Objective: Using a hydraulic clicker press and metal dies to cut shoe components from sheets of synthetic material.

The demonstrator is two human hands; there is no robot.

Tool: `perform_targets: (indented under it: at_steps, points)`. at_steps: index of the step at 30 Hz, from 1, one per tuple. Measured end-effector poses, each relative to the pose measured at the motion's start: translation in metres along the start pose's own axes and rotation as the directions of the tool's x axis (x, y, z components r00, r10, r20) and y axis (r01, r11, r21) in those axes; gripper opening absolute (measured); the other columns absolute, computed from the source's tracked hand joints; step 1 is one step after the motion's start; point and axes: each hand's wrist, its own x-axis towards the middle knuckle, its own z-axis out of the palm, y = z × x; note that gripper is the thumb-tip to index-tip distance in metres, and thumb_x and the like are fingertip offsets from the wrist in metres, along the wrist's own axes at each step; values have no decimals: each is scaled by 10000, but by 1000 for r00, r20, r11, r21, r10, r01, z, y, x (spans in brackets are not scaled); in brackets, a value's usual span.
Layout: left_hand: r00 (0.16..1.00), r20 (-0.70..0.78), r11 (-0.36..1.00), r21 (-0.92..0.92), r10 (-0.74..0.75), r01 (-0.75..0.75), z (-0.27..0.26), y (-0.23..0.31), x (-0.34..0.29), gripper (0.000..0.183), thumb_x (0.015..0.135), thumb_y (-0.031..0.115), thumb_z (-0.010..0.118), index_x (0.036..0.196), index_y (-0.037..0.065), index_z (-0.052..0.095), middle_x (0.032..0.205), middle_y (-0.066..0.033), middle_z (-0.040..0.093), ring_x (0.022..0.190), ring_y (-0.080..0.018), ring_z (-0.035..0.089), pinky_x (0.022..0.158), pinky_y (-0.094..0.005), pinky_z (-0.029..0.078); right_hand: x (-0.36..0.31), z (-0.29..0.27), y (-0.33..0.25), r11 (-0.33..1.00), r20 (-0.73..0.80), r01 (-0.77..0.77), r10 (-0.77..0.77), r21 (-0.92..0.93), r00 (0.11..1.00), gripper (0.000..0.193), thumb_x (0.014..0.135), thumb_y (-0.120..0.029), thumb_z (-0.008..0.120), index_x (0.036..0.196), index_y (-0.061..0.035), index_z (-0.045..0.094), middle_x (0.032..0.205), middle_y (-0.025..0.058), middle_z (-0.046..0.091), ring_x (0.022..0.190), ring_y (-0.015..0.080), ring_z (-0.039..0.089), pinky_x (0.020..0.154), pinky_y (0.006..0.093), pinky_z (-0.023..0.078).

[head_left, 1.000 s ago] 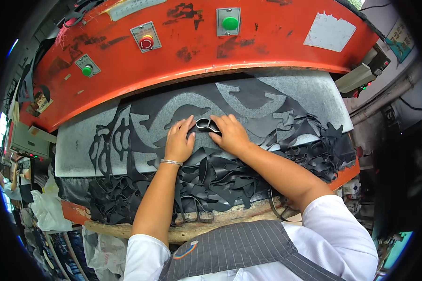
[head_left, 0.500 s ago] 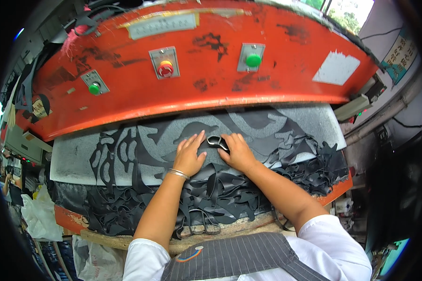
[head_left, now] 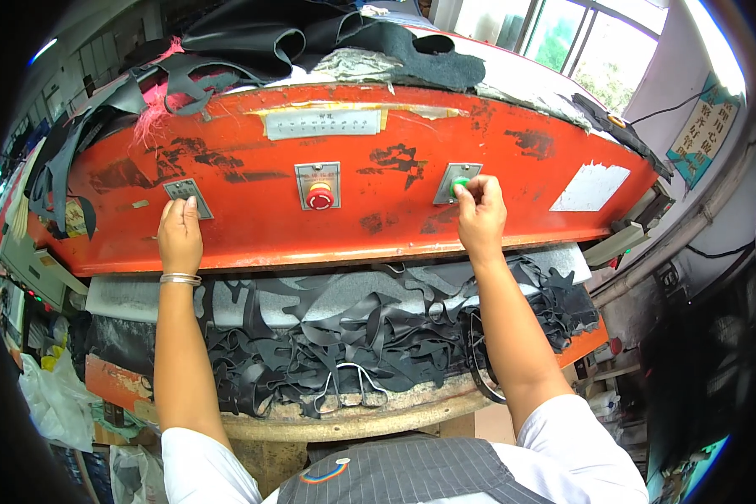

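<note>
- Fingers [head_left: 179, 213] of the bare left hand [head_left: 181, 239] are bent and close together at a small grey metal plate [head_left: 196, 191]. The hand hides the low part of the plate, so I cannot tell if the fingers hold or push something.
- The bare right hand [head_left: 481, 218] is up at a round green button [head_left: 457, 184]. Its fingers are curled in, and the thumb is right by the button. I cannot tell if they grip it or press it.
- The green button sits on another grey metal plate [head_left: 442, 193]. Both plates are on the front of a wide, orange-red metal beam [head_left: 252, 235].
- Between the two hands, well apart from both, is a round red button with a yellow ring [head_left: 319, 197].
- A torn white paper [head_left: 590, 186] is stuck on the beam, to the right of the right hand.
- Below the beam is a flat grey board [head_left: 126, 294]. Lots of curly black leather scraps [head_left: 311, 361] lie in a heap along its near side.
- A thin silver bracelet [head_left: 181, 279] goes around the left wrist.
</note>
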Motion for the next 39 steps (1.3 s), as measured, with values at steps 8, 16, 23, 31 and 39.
perform_targets:
  at_steps: [8,16,23,31,39]
  points:
    - [698,711,965,-230,78,127,-52,95,-212,232,882,236,642,754,43,660,735,-150,619,685,-333,616,627,-413,501,-155,-87,-32,993,944,-23,119,-118,308,367,809,-311,728,990,-6,634,963,195,628,936,360,618,817,428,493]
    - [688,725,991,-113,29,77,-64,115,-274,191,813,244,678,759,66,723,738,-110,651,726,-316,630,655,-413,502,-258,-100,-75,934,957,291,130,-206,260,412,663,-244,807,975,-42,630,996,125,616,980,302,598,822,394,515]
    - [652,749,985,4,-119,174,-49,114,-271,237,788,282,671,692,70,714,693,-103,636,676,-326,628,619,-422,491,-236,-90,-68,907,980,387,106,-165,170,304,676,-201,765,916,-50,656,932,124,639,920,310,632,763,395,538]
    - [94,969,947,-243,227,210,-5,126,-170,334,914,389,567,875,100,730,836,-156,687,753,-343,658,698,-419,524,-111,-34,-11,947,871,61,262,-314,415,517,850,-415,667,1189,-27,619,1122,229,638,1054,384,612,903,433,491]
    - [648,730,967,-71,218,-246,145,115,-167,485,927,393,551,1291,73,573,1403,-128,505,1337,-302,422,1089,-430,344,-102,53,56,911,758,44,313,-410,573,538,807,-380,728,1196,-33,593,1100,198,612,1008,389,620,836,435,508]
